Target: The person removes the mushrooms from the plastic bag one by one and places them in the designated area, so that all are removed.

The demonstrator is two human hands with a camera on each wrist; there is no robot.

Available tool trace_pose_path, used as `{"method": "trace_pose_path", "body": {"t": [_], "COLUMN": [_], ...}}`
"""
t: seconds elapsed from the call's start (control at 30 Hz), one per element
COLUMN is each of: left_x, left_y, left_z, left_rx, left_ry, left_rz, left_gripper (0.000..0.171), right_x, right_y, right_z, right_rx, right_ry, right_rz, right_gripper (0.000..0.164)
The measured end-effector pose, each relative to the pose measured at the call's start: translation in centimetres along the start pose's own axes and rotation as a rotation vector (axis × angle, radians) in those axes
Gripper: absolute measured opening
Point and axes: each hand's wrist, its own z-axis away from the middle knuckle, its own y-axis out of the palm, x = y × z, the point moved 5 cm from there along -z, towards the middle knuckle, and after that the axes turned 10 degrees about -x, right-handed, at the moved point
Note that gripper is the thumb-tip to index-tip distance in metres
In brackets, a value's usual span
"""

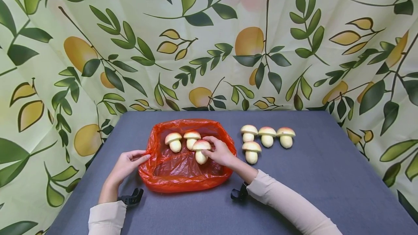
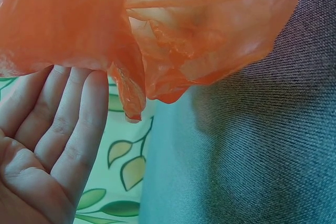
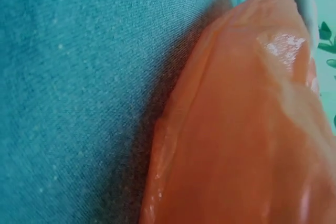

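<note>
A red plastic bag [image 1: 183,185] lies spread wide on the table with its rim rolled outward. My right hand [image 1: 221,152] reaches over the bag's right side and pinches a toy mushroom [image 1: 200,151] with a reddish cap between thumb and fingers. Behind it in the bag are two more mushrooms, one on the left [image 1: 174,141] and one in the middle [image 1: 192,140]. At the bag's left rim, my left hand [image 1: 128,164] pinches the plastic; in the left wrist view its fingers [image 2: 65,114] extend up behind the film, tips hidden. The right wrist view shows bag wall [image 3: 236,129], not the hand.
Several more mushrooms stand to the right of the bag: three in a back row [image 1: 267,136] and one in front [image 1: 251,152]. Grey cloth covers the table [image 1: 313,177]. A leaf-and-fruit patterned curtain [image 1: 215,61] hangs behind and along the sides.
</note>
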Motion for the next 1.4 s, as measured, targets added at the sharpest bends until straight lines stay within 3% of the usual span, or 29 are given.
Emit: {"method": "trace_pose_path", "body": {"t": [0.73,0.97,1.4], "left_x": [0.0,0.1,0.0], "left_y": [0.1,0.1,0.2], "left_z": [0.0,-0.1,0.0], "left_rx": [0.008,0.008,0.008], "left_ry": [0.007,0.002,-0.017], "left_rz": [-0.007,-0.008,0.001], "left_gripper": [0.040,0.040,0.042], "right_x": [1.1,0.7,0.0], "right_y": [-2.8,-3.8,-5.9], "right_z": [2.3,2.6,3.2], "right_rx": [0.082,0.079,0.091], "right_ry": [-0.065,-0.026,-0.045], "right_rz": [-0.068,-0.076,-0.125], "right_gripper": [0.047,0.048,0.050]}}
